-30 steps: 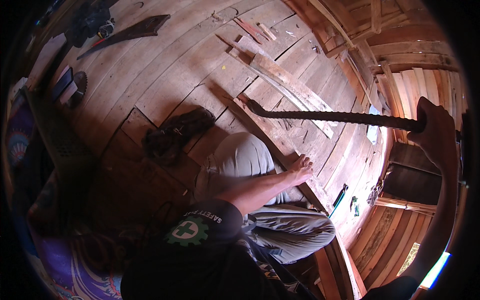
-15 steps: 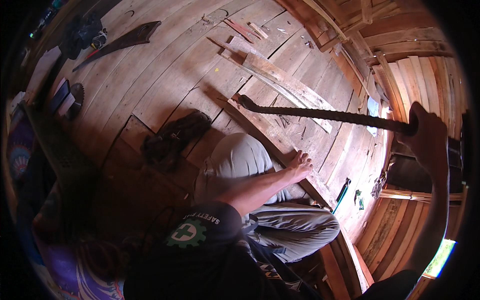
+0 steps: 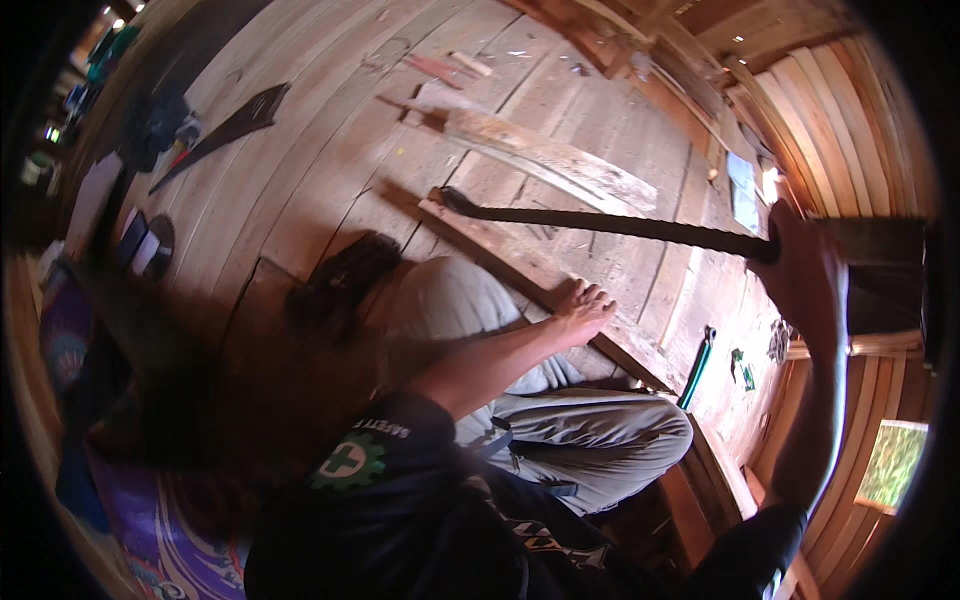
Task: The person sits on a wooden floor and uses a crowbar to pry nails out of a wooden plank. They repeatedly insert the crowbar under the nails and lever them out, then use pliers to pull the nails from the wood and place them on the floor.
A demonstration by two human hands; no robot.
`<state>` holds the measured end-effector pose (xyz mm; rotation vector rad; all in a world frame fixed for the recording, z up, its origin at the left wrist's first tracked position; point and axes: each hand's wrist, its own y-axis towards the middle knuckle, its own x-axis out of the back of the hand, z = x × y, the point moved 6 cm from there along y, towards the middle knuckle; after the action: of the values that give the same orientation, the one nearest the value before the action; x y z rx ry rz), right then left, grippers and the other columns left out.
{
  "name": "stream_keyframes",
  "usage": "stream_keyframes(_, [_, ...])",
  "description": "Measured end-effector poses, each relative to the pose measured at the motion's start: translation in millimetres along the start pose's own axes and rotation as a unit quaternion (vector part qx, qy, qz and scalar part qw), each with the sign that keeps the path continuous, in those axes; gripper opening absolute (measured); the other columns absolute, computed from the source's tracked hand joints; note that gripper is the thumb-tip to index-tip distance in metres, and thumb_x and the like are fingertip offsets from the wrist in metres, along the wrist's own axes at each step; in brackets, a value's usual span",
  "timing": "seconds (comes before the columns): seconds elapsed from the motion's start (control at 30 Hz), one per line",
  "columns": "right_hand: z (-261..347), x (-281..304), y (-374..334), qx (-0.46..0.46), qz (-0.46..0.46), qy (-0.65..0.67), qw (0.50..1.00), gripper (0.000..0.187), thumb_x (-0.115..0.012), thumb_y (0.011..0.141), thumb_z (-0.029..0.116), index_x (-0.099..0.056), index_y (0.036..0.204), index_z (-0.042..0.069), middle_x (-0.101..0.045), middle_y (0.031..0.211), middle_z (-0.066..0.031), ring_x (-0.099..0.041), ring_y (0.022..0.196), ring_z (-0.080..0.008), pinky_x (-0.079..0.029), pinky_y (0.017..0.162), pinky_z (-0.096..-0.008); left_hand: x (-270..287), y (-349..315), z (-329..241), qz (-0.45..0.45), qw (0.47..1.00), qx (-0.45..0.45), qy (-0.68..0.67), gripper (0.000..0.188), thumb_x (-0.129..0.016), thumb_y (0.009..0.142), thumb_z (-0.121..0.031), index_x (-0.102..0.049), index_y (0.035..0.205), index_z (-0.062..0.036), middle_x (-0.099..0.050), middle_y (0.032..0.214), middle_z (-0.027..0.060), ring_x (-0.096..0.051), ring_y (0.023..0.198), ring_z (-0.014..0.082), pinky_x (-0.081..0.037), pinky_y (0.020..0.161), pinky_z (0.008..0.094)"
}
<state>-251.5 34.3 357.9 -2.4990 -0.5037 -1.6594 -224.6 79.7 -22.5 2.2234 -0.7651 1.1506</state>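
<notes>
Head view: right hand (image 3: 805,275) grips a crowbar (image 3: 600,220) running toward nine o'clock onto the plank (image 3: 520,270), which the flat left hand (image 3: 580,310) presses.

Left hand (image 3: 583,306) flat, palm down; right hand (image 3: 800,275) raised, fisted.

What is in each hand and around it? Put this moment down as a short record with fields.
setting: plank floor of a wooden room, seen from above
left hand: pressed flat on a wooden batten lying on the floor
right hand: raised, gripping the end of a long dark crowbar
crowbar tip: at the batten's far end; contact unclear
nearby: loose plank beyond the batten; handsaw at far left; dark shoe beside the knee
posture: seated, knee in grey trousers bent
</notes>
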Motion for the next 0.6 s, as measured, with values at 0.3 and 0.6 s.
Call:
stream_keyframes(0.3, [4,4,0,0.071,-0.052,0.022,0.996,0.018,-0.062,0.074,0.008,-0.056,0.089,0.005,-0.060,0.062,-0.0112,-0.063,0.064,-0.0333,-0.048,0.058,-0.0459,264,1,-97,-0.414,0.895,-0.124,-0.110,0.033,-0.070,0.074,-0.008,-0.058,0.105,-0.0034,-0.060,0.099,0.0136,-0.060,0.092,0.0355,-0.049,0.082,0.0456])
stream_keyframes(0.6, [-1,46,-45,0.101,-0.159,0.251,0.949,0.040,-0.071,0.072,0.009,-0.060,0.110,0.006,-0.063,0.097,-0.0096,-0.059,0.098,-0.0306,-0.048,0.080,-0.0408,262,74,-56,-0.154,0.983,-0.024,-0.093,0.033,-0.066,0.084,-0.037,-0.064,0.089,-0.0041,-0.066,0.073,0.0176,-0.065,0.078,0.0364,-0.050,0.073,0.0426])
